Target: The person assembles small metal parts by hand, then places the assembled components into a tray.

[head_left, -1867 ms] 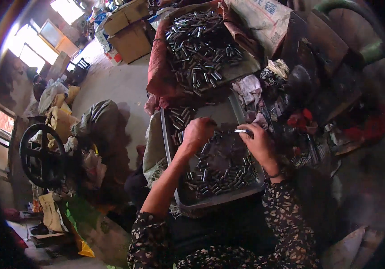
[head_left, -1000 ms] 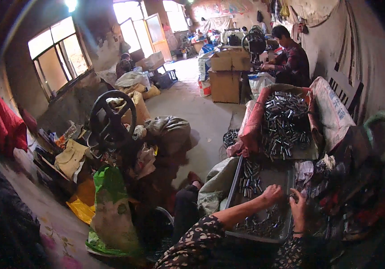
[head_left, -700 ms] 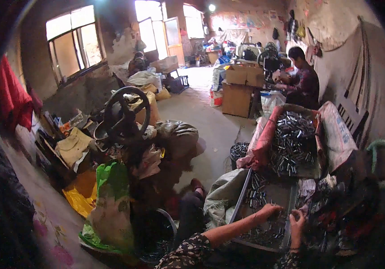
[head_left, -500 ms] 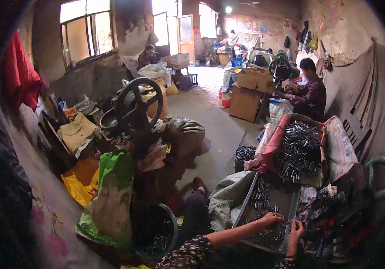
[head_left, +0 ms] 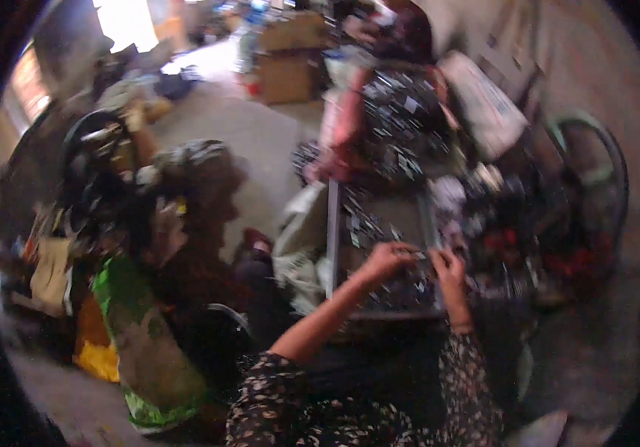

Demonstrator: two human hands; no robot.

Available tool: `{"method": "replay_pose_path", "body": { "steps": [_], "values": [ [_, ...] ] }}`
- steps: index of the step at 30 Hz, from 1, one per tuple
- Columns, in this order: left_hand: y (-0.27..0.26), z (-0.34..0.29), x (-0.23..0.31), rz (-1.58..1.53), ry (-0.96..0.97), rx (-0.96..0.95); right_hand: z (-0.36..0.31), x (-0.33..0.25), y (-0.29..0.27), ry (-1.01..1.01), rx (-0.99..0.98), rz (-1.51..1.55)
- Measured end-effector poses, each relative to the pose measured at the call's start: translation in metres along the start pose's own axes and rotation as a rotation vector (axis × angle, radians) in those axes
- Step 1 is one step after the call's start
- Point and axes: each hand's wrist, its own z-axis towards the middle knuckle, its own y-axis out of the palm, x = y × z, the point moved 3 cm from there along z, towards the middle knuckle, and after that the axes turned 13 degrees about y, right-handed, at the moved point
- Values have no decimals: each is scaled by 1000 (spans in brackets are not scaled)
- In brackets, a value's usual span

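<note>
View tipped down, blurred, hands (head_left: pixel 389 262) and tray (head_left: pixel 332 238) higher in frame than 0.5 s ago

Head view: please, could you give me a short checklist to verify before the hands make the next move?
1. Left hand over the grey tray: ok.
2. Right hand close to the left hand, by the tray's right edge: ok.
3. Small metal pieces present in the tray: ok, some lie at its left side.
4. What the hands hold: cannot tell, too blurred.
5. View sharp enough to inspect single pieces: not ok, strong motion blur.
</note>
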Motion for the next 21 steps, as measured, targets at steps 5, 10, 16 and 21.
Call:
{"method": "replay_pose_path", "body": {
  "steps": [5, 10, 16, 21],
  "values": [
    [8, 10, -15, -114, -17, -26, 7, 12, -8, 93, -52, 97],
    [16, 16, -26, -41, -58, -42, 11, 30, -15, -32, -14, 22],
    [15, 18, -38, 235, 127, 40, 11, 31, -15, 98, -66, -7],
    [22, 22, -38, 259, 96, 42, 15, 40, -14, 106, -32, 66]
  ]
}}
